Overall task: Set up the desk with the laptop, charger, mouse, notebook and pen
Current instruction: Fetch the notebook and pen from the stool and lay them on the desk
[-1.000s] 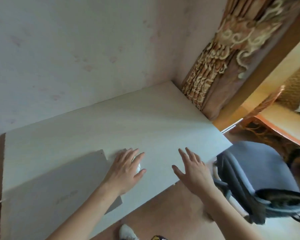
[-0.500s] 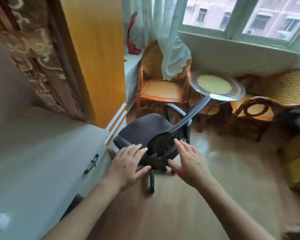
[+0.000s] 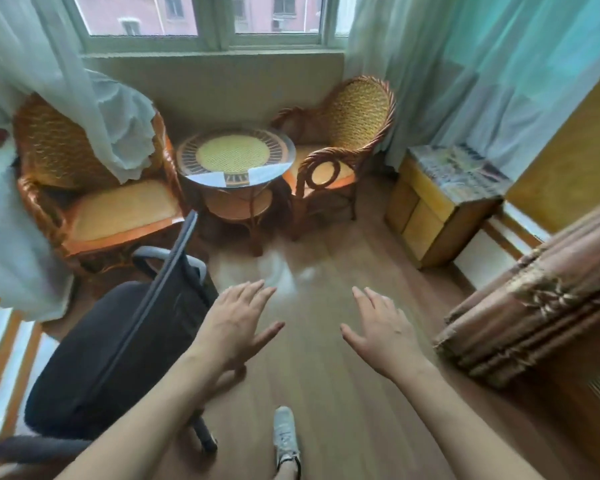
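My left hand [image 3: 238, 323] and my right hand [image 3: 381, 327] are both stretched out over the wooden floor, palms down, fingers spread and holding nothing. The left hand hovers just right of the black office chair [image 3: 118, 348]. The desk, laptop, charger, mouse, notebook and pen are all out of view.
Two wicker armchairs [image 3: 94, 188] [image 3: 347, 143] flank a round wicker table [image 3: 236, 157] under the window. A yellow cabinet [image 3: 437, 202] stands at the right, a folded brown curtain [image 3: 541, 292] nearer. My shoe [image 3: 284, 434] is on the floor [image 3: 326, 375].
My view has swung right, away from the desk with the mouse and laptop, to the window corner. My left hand let go of the mouse; both hands stay open and have moved past the office chair.
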